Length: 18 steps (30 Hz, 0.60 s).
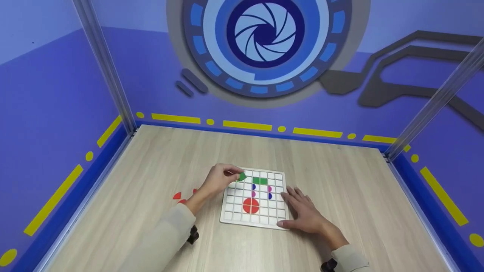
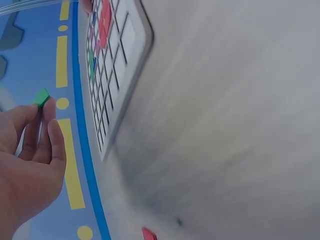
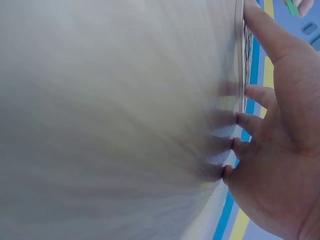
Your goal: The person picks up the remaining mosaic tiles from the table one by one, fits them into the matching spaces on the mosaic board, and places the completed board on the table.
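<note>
A white gridded board (image 1: 236,216) lies on the table with coloured flat pieces in its cells. My left hand (image 1: 219,179) pinches a small green tile (image 1: 242,176) between thumb and fingertip, over the board's far left corner. The left wrist view shows this green tile (image 2: 42,97) held at the fingertips. On the board are two adjoining green squares (image 1: 260,181), blue half-discs (image 1: 270,196), pink half-discs (image 1: 270,188) and a red circle (image 1: 251,206) of quarter pieces. With fingers spread, my right hand (image 1: 308,217) rests along the right edge, thumb on the near right corner.
Loose red quarter pieces (image 1: 177,196) lie on the wooden table (image 1: 166,158) left of the board, partly hidden behind the left forearm. Blue walls (image 1: 234,102) with yellow marks and metal corner posts (image 1: 109,71) enclose the table at the back and sides.
</note>
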### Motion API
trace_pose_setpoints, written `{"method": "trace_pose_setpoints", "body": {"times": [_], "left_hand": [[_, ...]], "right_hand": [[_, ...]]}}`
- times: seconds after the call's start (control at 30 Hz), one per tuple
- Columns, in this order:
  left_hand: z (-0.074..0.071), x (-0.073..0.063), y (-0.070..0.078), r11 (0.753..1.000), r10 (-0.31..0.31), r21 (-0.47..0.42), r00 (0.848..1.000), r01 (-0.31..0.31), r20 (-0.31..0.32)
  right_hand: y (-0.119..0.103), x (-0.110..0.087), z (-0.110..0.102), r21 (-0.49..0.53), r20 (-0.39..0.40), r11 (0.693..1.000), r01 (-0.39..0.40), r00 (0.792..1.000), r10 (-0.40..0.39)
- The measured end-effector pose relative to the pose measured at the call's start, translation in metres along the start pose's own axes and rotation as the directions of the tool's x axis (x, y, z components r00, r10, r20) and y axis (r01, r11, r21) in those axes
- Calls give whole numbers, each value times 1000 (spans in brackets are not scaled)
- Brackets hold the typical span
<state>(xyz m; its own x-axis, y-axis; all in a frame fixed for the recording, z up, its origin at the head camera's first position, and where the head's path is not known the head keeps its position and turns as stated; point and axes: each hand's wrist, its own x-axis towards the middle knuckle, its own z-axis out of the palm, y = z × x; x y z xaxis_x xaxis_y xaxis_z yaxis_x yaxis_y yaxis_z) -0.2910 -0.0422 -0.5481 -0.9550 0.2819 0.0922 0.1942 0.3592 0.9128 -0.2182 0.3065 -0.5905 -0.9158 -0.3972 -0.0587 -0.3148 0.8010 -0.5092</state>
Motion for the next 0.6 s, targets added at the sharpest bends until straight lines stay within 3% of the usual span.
{"method": "trace_pose_setpoints", "body": {"times": [0.4, 0.6], "left_hand": [[23, 19, 10, 994, -24, -105, 999, 27, 24], [33, 28, 12, 997, -17, -75, 999, 19, 27]], "right_hand": [[0, 1, 1, -1, 5, 1000, -13, 1000, 13], [-1, 1, 1, 1, 11, 1000, -24, 1000, 23]]}}
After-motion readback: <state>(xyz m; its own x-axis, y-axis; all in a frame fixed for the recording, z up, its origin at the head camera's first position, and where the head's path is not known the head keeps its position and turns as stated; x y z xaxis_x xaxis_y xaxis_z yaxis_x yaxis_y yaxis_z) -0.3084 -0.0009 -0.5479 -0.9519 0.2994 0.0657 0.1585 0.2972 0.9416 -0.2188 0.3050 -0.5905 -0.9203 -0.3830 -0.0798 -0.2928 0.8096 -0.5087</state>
